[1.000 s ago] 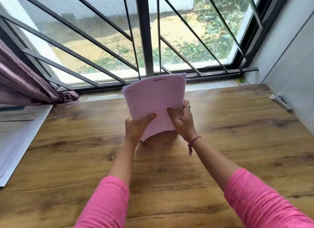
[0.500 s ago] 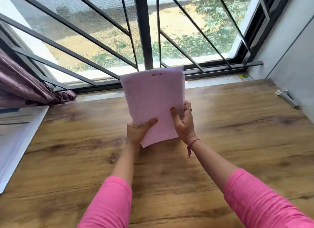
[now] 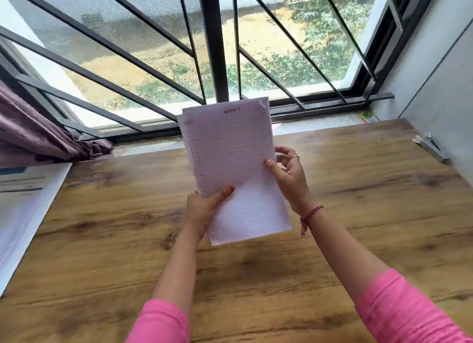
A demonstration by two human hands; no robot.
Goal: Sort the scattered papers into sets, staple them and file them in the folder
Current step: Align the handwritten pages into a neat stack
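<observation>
1. A wooden desk before a barred window is seen from above; a large printed sheet lies at its left edge, and what appears to be a stapler rests at the far right, against the wall.
2. A stack of lined papers, headed "SECTION" with a number too small to be read, is held upright above the desk centre, its long axis running away from the body, the top leaning slightly left.
3. The stack is pinched at its lower left edge by the left hand, thumb in front, fingers closed behind.
4. The right edge is steadied by the right hand: only the thumb is seen touching the sheet, the other fingers curled loosely, half open.
5. The stapler is judged nearer the right hand, well apart from the stack; no folder can be identified.
</observation>
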